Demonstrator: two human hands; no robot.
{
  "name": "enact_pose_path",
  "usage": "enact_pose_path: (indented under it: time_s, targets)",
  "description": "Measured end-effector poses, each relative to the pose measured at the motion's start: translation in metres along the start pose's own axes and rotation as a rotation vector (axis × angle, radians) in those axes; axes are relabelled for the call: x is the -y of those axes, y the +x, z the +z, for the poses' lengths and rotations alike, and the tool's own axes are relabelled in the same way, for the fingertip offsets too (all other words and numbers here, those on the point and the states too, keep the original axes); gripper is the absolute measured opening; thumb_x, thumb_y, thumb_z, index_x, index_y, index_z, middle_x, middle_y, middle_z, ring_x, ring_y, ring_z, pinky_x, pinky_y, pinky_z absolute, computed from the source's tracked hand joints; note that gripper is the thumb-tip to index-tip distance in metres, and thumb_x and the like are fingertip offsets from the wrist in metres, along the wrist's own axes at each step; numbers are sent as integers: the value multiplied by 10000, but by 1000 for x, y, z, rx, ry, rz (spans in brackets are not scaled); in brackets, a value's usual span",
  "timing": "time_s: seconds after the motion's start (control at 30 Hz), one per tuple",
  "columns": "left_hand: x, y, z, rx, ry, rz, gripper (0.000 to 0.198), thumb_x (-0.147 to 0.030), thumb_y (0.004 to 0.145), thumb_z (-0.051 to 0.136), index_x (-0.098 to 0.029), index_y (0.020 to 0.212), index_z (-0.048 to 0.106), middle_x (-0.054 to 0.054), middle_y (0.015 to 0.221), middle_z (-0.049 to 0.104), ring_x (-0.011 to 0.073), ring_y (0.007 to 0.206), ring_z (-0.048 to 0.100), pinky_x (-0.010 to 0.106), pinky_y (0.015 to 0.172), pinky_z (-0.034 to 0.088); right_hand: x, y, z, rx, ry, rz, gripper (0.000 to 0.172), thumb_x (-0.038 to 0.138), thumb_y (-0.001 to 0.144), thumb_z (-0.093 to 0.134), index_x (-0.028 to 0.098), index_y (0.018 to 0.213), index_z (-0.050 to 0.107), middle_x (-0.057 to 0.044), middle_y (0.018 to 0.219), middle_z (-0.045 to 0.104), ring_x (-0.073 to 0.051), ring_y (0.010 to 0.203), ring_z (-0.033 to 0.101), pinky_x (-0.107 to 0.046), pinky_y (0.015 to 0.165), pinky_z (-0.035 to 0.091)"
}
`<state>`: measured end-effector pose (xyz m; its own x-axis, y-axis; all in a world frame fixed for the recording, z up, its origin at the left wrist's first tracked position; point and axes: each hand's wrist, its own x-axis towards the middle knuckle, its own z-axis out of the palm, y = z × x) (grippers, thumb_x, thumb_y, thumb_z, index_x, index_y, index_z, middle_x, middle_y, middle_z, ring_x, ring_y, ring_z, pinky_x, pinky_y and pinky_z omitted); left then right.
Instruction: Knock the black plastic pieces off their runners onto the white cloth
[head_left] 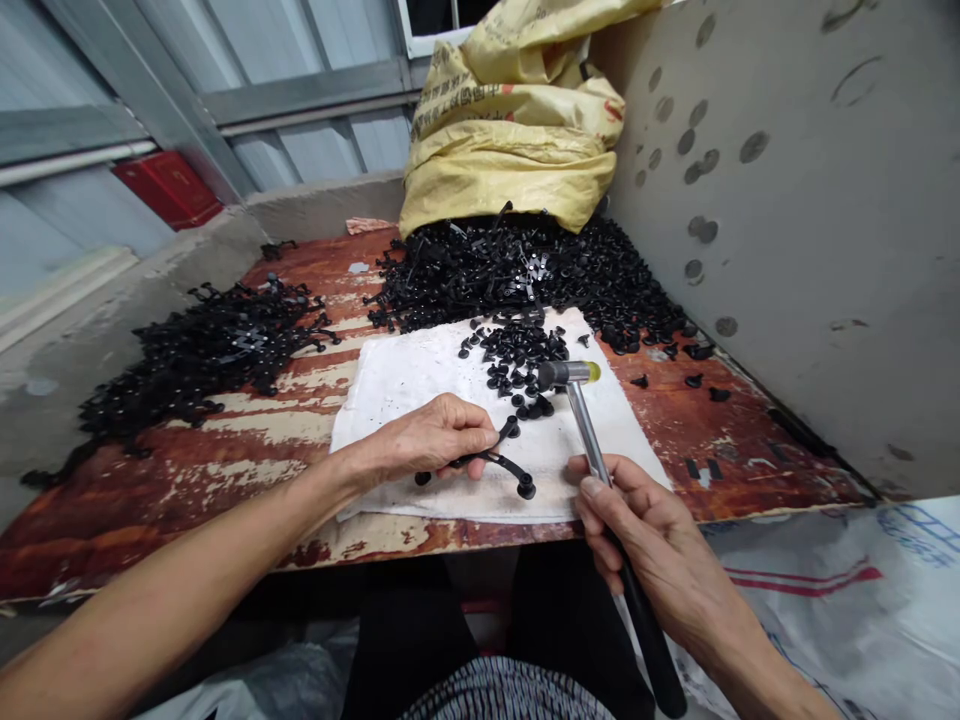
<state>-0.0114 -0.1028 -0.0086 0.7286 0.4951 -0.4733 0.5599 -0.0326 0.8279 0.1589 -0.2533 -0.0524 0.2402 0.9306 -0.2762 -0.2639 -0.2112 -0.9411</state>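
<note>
**Patterned top (510, 692), one hammer (590, 436) and one black branched part (511, 467) at a worn worktop (262, 480)**

A person in the patterned top sits with two dark-clad legs (405, 640) at the worktop's near edge, both hands at work. The left hand (442, 435) is closed, thumb and fingers pinching the branched part just over one white cloth (405, 390); three of its round ends show. The right hand (637, 510) curls around the single hammer, gripping it where the metal shaft meets the black handle, its head with one dark face and one yellow.

Beyond, one cluster of black studs (521, 350), dozens strong and too tightly packed to count, lies on the cloth. Two heaps of black parts flank it: a smaller heap (217, 335) to the left and a larger heap (525, 265) behind, at the mouth of one yellow sack (510, 165). At least three loose pieces (719, 395) lie right of the cloth. One red box (169, 188) rests near the left wall.
</note>
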Motion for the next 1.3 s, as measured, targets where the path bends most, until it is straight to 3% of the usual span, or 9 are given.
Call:
enact_pose_path:
  time_s: [0.5,0.93,1.3]
  targets:
    - [-5,-1,0,9,80,12,315,-433,831,534,-158,678,521,-31,574,560,33,385,358,167,355,197,-3,0,-1,20,-7,-19,387,517,786,666,194,975,565,88,561,461,-63,384,343,-169,300,336]
    - [-5,-1,-7,47,149,27,360,-448,874,522,-156,667,547,-67,442,408,40,359,287,185,357,159,-4,-1,-3,32,-39,-29,409,520,814,630,178,1025,559,87,558,451,-67,385,340,-177,310,335]
    - [-3,-1,-6,38,168,28,367,-448,883,511,-152,670,551,-62,439,398,41,354,287,184,355,157,-4,0,-3,29,-36,-30,404,518,810,635,181,1022,566,85,555,453,-70,387,339,-176,304,335]
